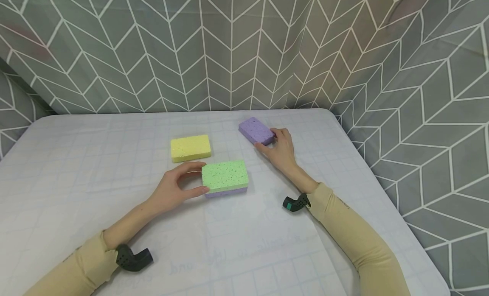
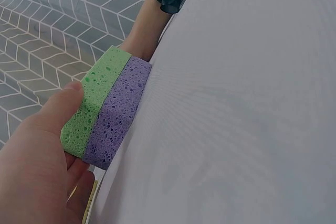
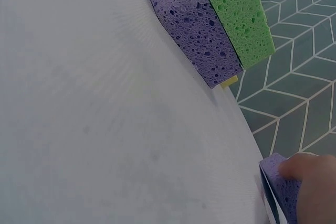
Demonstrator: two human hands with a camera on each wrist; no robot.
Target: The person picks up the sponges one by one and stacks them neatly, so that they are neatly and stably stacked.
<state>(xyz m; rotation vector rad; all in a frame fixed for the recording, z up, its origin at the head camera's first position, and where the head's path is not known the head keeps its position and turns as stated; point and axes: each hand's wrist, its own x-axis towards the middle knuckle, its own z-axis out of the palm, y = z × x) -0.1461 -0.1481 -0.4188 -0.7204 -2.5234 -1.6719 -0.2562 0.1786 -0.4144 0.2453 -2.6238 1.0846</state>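
Green sponge point(image 1: 224, 176), one end in left hand point(image 1: 169, 191)

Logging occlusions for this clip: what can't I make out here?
Lower purple sponge, top face: head view, covered by the green sponge.
Yellow sponge: left wrist view, mostly behind the left hand.
Right hand: right wrist view, cut off by the right edge.
Lettering: head view, too faint to read fully.

Right grip point(image 3: 316, 184) on 1 purple sponge point(image 3: 287, 195), green sponge point(image 3: 244, 22) atop 2nd purple sponge point(image 3: 191, 30), yellow sliver point(image 3: 229, 81) behind
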